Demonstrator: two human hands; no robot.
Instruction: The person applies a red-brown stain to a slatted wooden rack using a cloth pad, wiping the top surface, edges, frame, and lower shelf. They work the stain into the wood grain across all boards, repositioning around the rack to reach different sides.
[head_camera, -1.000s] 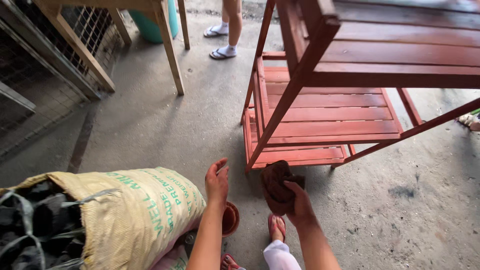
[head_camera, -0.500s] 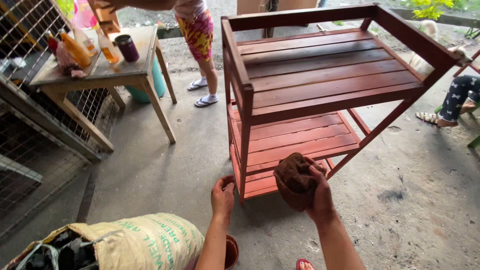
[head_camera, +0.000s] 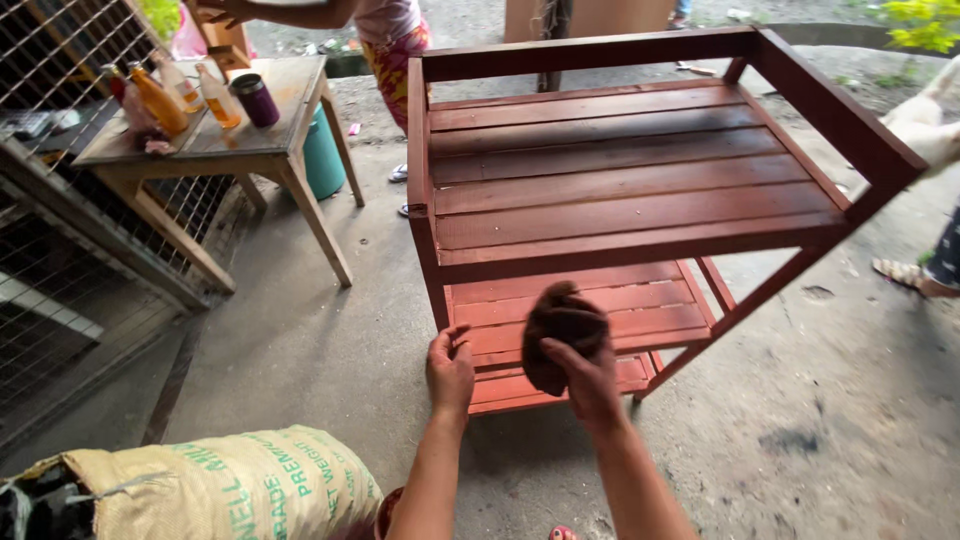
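A: Where is the rack from the hands?

B: The red-brown wooden rack (head_camera: 620, 190) stands directly in front, just beyond both hands. Its long axis runs left to right across the view, and the slats of the top shelf run the same way. The left hand (head_camera: 450, 372) is at the near left post, down by the lower shelf (head_camera: 600, 305) — the fingers seem to touch the wood there, with nothing gripped inside them as far as I can see.

A: And the right one?

B: The right hand (head_camera: 588, 378) is clamped on a dark brown cloth (head_camera: 562, 330), bunched into a ball, held up before the front edge of the lower shelf. The two hands are apart, near each other, both about equally close to the rack; the cloth is nearest to the lower shelf.

A: Any containers?

B: A yellow woven sack (head_camera: 215, 490) lies at the near left, with something dark at its open mouth — I cannot tell what. Bottles (head_camera: 160, 100) of orange liquid and a dark cup (head_camera: 254, 100) stand on a small wooden table (head_camera: 270, 140) at far left, where another person stands.
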